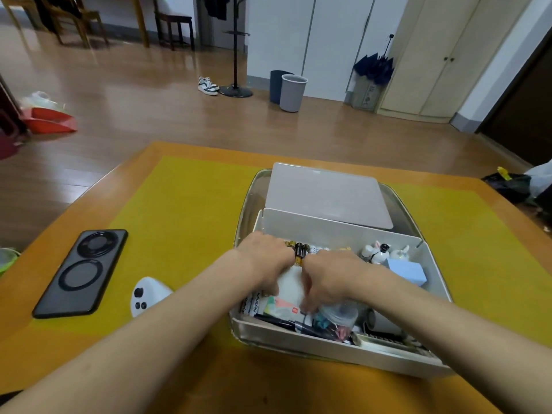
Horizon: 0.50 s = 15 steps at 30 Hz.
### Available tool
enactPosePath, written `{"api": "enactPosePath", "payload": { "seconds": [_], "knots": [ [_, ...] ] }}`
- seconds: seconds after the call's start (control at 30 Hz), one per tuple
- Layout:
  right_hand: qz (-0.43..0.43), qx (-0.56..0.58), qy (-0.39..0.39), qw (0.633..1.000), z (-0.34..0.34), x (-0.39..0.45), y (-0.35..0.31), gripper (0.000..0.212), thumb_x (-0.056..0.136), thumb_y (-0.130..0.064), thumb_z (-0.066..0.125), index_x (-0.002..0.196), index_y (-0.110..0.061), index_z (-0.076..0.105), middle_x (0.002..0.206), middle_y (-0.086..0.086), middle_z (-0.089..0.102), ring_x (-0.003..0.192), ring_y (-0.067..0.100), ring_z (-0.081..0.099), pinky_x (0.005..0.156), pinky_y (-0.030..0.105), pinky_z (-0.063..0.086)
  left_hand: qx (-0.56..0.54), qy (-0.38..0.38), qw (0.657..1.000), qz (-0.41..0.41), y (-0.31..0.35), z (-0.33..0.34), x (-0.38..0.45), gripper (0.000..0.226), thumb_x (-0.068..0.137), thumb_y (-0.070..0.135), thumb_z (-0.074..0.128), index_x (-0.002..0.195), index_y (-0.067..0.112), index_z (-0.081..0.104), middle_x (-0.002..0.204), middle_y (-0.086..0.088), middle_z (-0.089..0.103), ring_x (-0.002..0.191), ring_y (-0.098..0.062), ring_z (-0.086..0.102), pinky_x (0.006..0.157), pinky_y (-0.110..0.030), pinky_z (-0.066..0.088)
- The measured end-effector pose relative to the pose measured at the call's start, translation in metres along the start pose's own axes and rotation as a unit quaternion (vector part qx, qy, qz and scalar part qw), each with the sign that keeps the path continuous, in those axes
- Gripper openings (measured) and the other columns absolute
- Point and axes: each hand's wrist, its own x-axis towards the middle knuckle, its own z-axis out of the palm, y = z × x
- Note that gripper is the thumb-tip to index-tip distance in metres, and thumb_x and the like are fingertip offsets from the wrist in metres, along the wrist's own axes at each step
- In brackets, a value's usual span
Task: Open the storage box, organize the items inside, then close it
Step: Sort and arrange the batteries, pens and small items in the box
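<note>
The white storage box [325,349] stands open on the yellow mat, full of small items. Its frosted lid [328,195] lies flat behind it on a clear tray. Both hands are inside the box. My left hand [264,261] and my right hand [328,279] press down together on a white flat pack [291,283], fingers curled over it. A dark beaded clip [299,251] sits between the hands. Small white figurines [379,253] and a pale blue box [407,271] are at the right; pens [286,322] and a clear bag of clips [337,319] lie near the front.
A black phone [82,273] lies on the mat to the left, and a white controller [146,295] beside it. The wooden table's edge [191,149] runs behind the tray. Waste bins and a coat stand are on the floor beyond.
</note>
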Motion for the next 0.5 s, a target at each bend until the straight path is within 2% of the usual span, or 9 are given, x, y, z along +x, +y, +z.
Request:
{"api": "enactPosePath", "payload": {
  "seconds": [0.1,0.2,0.3,0.37,0.43,0.5],
  "knots": [
    [0.009,-0.027,-0.018,0.999,0.005,0.004,-0.007,0.038,0.069,-0.046,0.082,0.073,-0.021,0.053,0.072,-0.005,0.055,0.076,0.022,0.057,0.061,0.030,0.041,-0.004,0.001,1.000,0.015,-0.004,-0.001,-0.003,0.045,0.075,0.049,0.078,0.110,0.024,0.065,0.108,0.003,0.066,0.102,-0.022,0.062,0.079,-0.034,0.046],
    [0.016,-0.024,-0.026,0.999,0.006,0.007,-0.008,0.038,0.072,-0.042,0.081,0.069,-0.019,0.051,0.069,-0.005,0.053,0.076,0.024,0.058,0.065,0.030,0.043,0.006,-0.003,1.000,0.024,-0.006,0.000,-0.007,0.042,0.076,0.050,0.076,0.106,0.023,0.066,0.105,0.003,0.065,0.100,-0.022,0.062,0.087,-0.039,0.051],
    [0.024,0.005,0.024,0.999,0.003,0.005,0.000,0.028,0.075,-0.042,0.075,0.077,-0.017,0.063,0.069,-0.005,0.056,0.075,0.025,0.061,0.063,0.029,0.044,0.019,-0.011,0.999,0.033,-0.006,-0.001,-0.009,0.042,0.078,0.051,0.074,0.108,0.022,0.066,0.107,0.002,0.064,0.102,-0.022,0.059,0.091,-0.040,0.049],
    [0.034,0.065,0.073,0.995,0.000,0.003,0.010,0.024,0.080,-0.043,0.072,0.082,-0.019,0.072,0.070,-0.005,0.063,0.074,0.022,0.063,0.059,0.029,0.044,0.044,-0.007,0.998,0.037,-0.006,0.000,-0.010,0.046,0.081,0.052,0.071,0.113,0.019,0.065,0.113,-0.001,0.061,0.108,-0.023,0.055,0.094,-0.039,0.046],
    [0.051,0.145,0.100,0.983,-0.001,0.003,0.015,0.028,0.085,-0.044,0.070,0.078,-0.018,0.074,0.064,-0.004,0.066,0.069,0.019,0.064,0.063,0.032,0.051,0.073,0.008,0.997,0.036,-0.007,0.003,-0.012,0.051,0.085,0.051,0.068,0.120,0.015,0.063,0.122,-0.004,0.057,0.116,-0.024,0.049,0.098,-0.039,0.041],
    [0.061,0.175,0.105,0.977,0.002,0.007,0.014,0.033,0.089,-0.044,0.068,0.076,-0.015,0.074,0.060,-0.002,0.065,0.068,0.020,0.066,0.070,0.034,0.055,0.086,0.025,0.996,0.030,-0.007,0.005,-0.012,0.048,0.089,0.047,0.064,0.123,0.013,0.061,0.127,-0.006,0.054,0.120,-0.025,0.046,0.099,-0.039,0.040]
  ]
}}
